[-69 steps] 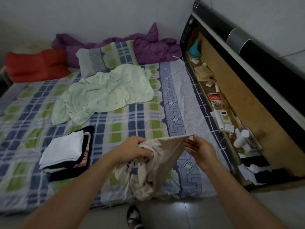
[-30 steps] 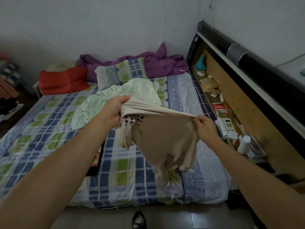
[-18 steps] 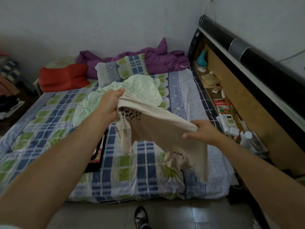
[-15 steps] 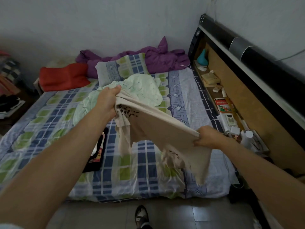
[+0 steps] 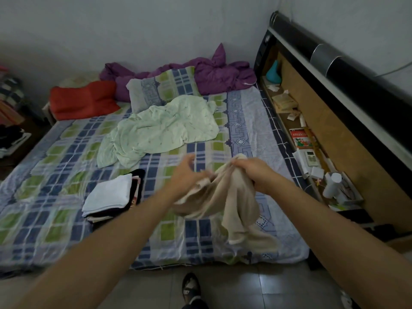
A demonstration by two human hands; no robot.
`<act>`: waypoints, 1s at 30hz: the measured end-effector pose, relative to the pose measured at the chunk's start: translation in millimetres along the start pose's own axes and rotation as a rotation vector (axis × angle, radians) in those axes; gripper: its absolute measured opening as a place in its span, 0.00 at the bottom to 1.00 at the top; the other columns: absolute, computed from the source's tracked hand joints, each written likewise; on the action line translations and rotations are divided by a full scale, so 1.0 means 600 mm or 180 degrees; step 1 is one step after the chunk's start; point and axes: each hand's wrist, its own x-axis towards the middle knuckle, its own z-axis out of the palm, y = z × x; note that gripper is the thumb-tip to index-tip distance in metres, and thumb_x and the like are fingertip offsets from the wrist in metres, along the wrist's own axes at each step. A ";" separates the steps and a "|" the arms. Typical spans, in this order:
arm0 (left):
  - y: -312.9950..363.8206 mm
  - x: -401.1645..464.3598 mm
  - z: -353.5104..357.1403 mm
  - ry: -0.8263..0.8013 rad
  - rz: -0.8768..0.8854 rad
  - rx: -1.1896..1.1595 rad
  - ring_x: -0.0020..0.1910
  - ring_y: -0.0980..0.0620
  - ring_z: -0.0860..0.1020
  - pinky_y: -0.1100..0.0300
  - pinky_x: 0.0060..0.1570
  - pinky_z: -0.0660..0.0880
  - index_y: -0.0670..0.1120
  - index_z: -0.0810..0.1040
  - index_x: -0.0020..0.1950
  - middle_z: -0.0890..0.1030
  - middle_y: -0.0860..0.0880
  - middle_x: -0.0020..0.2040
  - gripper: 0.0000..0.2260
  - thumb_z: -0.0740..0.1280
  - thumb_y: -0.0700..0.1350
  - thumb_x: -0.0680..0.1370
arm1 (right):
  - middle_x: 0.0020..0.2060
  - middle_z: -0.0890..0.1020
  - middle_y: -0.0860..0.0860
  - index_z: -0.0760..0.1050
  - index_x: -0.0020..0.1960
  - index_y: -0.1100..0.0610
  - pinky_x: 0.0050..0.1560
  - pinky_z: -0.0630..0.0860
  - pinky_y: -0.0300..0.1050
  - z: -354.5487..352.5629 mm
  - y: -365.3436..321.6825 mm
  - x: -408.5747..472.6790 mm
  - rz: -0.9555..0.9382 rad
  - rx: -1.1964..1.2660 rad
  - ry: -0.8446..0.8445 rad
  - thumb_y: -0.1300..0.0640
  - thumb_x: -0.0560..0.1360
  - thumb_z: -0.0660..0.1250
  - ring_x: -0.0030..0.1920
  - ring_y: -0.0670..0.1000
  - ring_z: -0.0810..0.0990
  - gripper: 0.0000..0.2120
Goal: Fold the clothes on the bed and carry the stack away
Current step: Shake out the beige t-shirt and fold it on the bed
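Bed sheet (image 5: 66,157): blue, green and white checks. Near right, beige shirt (image 5: 225,195). Near left, stack of clothes (image 5: 111,195), white on top, black beneath. Centre, pale green cloth (image 5: 160,132). Far: checked pillow (image 5: 165,88), purple blanket (image 5: 214,74), red cushion (image 5: 82,100).

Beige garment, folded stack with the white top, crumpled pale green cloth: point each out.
Beige garment (image 5: 225,192): head view, bunched middle between the hands.
Folded stack with the white top (image 5: 110,191): head view, white top layer.
Crumpled pale green cloth (image 5: 160,130): head view, centre.
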 end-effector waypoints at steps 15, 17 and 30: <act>0.028 -0.016 0.112 -0.0069 -0.1307 -0.2456 0.57 0.40 0.82 0.47 0.55 0.81 0.35 0.78 0.65 0.83 0.36 0.60 0.12 0.68 0.35 0.81 | 0.37 0.81 0.46 0.78 0.45 0.53 0.41 0.75 0.41 -0.012 0.074 -0.032 -0.1372 -0.0498 0.0915 0.44 0.75 0.71 0.37 0.44 0.77 0.12; 0.039 -0.018 0.116 -0.0013 -0.1366 -0.2681 0.60 0.39 0.81 0.44 0.59 0.79 0.37 0.78 0.62 0.81 0.35 0.62 0.09 0.67 0.38 0.83 | 0.36 0.84 0.46 0.81 0.46 0.53 0.38 0.77 0.44 -0.005 0.110 -0.053 -0.1000 -0.0306 0.0160 0.36 0.72 0.72 0.37 0.45 0.81 0.19; 0.020 -0.028 0.047 0.0041 -0.0950 -0.0188 0.38 0.48 0.84 0.51 0.39 0.82 0.43 0.81 0.49 0.83 0.43 0.44 0.16 0.72 0.56 0.78 | 0.40 0.82 0.56 0.80 0.48 0.61 0.46 0.76 0.52 -0.012 0.039 -0.065 -0.1242 -0.0356 0.0190 0.47 0.77 0.67 0.42 0.54 0.79 0.16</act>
